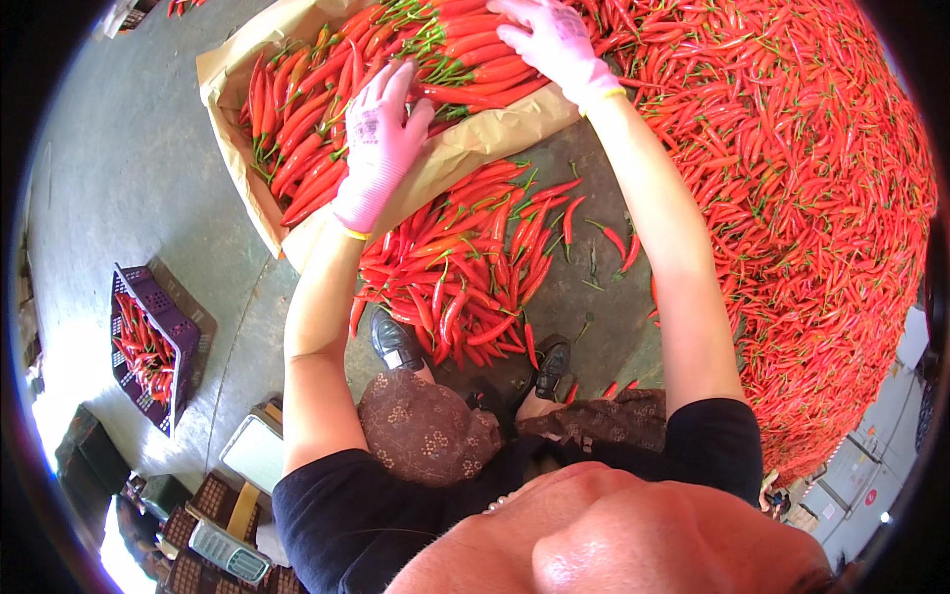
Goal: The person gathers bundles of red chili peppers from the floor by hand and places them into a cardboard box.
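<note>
Red chili peppers (312,160) with green stems fill a long box lined with brown paper (512,134). My left hand (382,130), in a pink glove, lies over the peppers near the middle of the box, thumb apart from the fingers. At the box's right end, my right hand (549,44) wears a matching glove and rests on a row of peppers with its fingers spread. Neither hand visibly grips a pepper, though some fingertips are partly hidden. Peppers under the right hand lie side by side, stems to the left; those at the left end point various ways.
A loose heap of chilies (460,275) lies on the concrete floor between the box and my shoes. To the right rises a huge chili pile (801,208). A purple plastic crate (178,327) holding some peppers stands at left. A platform scale (230,553) is at lower left.
</note>
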### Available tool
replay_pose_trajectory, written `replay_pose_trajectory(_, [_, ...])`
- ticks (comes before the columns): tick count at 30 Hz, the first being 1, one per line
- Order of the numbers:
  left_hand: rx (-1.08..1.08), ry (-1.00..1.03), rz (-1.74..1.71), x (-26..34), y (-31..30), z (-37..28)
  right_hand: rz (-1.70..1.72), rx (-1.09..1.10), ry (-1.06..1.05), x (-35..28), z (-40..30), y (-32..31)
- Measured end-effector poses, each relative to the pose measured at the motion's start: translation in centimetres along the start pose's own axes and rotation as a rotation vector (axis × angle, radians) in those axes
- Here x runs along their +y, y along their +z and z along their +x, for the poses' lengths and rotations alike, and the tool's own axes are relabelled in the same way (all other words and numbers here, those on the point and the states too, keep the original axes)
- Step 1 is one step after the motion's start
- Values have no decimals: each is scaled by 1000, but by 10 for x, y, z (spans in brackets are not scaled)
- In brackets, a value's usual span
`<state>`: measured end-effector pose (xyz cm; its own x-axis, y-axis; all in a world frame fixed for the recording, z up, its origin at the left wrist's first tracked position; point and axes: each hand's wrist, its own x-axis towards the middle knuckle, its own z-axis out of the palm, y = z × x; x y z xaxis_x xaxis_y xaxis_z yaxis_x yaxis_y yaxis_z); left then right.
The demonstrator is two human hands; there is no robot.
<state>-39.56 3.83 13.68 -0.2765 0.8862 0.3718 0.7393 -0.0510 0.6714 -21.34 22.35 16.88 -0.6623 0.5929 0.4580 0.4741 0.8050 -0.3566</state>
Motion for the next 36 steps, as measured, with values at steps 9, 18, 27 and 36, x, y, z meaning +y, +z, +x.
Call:
replay_pose_trajectory(9, [-74, 111, 184, -1, 2, 3, 281, -293, -138, -37, 0, -10])
replay_pose_trajectory(18, [171, -268, -764, -10, 10, 2, -83, -171, -304, -38, -56, 7])
replay_pose_trajectory(27, [366, 27, -215, -23, 75, 21, 105, -311, 75, -23, 3, -23])
replay_pose_trajectory(36, [372, 65, -304, -39, 96, 12, -45, -550, 9, -1, 5, 10])
